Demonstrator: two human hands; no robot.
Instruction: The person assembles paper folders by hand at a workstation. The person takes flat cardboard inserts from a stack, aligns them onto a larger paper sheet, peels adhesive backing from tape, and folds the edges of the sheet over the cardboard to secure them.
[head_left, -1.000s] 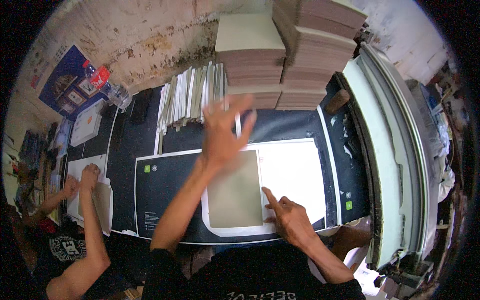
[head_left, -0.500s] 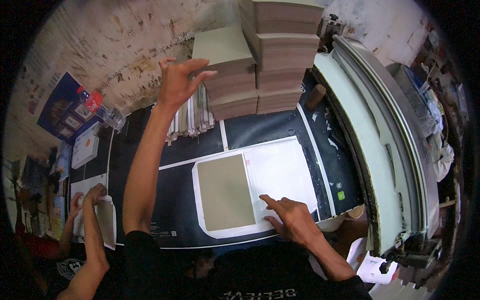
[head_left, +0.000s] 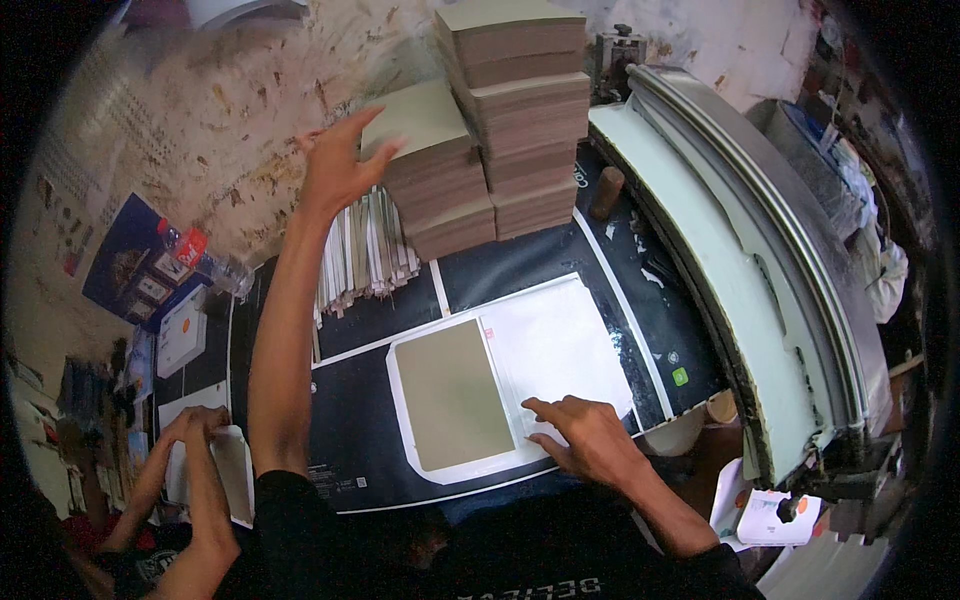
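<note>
My left hand (head_left: 342,162) is raised beside the shorter stack of grey-brown boards (head_left: 425,125), thumb and fingers apart and nothing between them. Its fingertips overlap the stack's near left corner in the picture; whether they touch it I cannot tell. On the dark work table, a grey-brown board (head_left: 453,395) lies on the left part of a white sheet (head_left: 555,340), whose edges show around the board. My right hand (head_left: 585,440) rests low on the sheet, to the right of the board, its index finger and thumb apart and holding nothing.
Taller board stacks (head_left: 530,140) stand at the back, with upright paper strips (head_left: 365,250) left of the shorter one. A long pale-green and metal machine (head_left: 740,280) borders the table's right side. At far left a co-worker's hands (head_left: 200,425) work over a white-edged panel. A bottle (head_left: 205,255) lies near the wall.
The view has shifted a little. My left hand has moved farther toward the shorter stack, its thumb and index finger spreading wider. My right hand stays on the sheet.
</note>
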